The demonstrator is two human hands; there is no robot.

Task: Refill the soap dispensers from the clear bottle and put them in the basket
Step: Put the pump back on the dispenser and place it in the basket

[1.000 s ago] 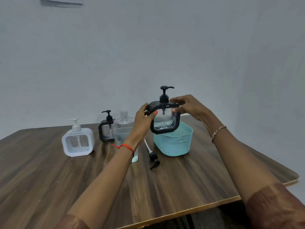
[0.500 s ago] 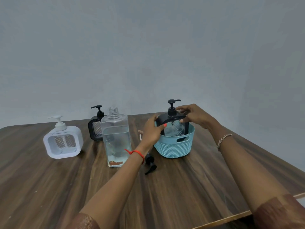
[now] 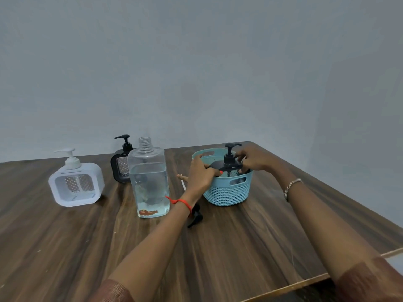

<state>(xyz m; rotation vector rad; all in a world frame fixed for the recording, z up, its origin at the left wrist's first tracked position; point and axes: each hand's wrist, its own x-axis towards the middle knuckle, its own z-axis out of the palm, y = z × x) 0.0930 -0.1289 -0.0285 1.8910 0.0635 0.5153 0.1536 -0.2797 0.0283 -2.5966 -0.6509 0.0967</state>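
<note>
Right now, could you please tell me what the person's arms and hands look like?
The left hand has a red-orange painted thumbnail and a thin red thread tied at the wrist. The right hand has a slim beaded metal bracelet at its wrist. Rust-brown sleeves begin well above both wrists.

table (image 3: 65, 247), white dispenser (image 3: 76, 184), black dispenser (image 3: 121, 168), clear bottle (image 3: 149, 179), basket (image 3: 229, 192), pump (image 3: 196, 217)

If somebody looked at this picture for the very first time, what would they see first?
Probably the two hands: the left hand and right hand grip a black soap dispenser standing in the blue basket. Next, the tall clear bottle, uncapped and partly full, stands left of it. Farther left sit a white dispenser and, behind the bottle, a second black dispenser.
</note>
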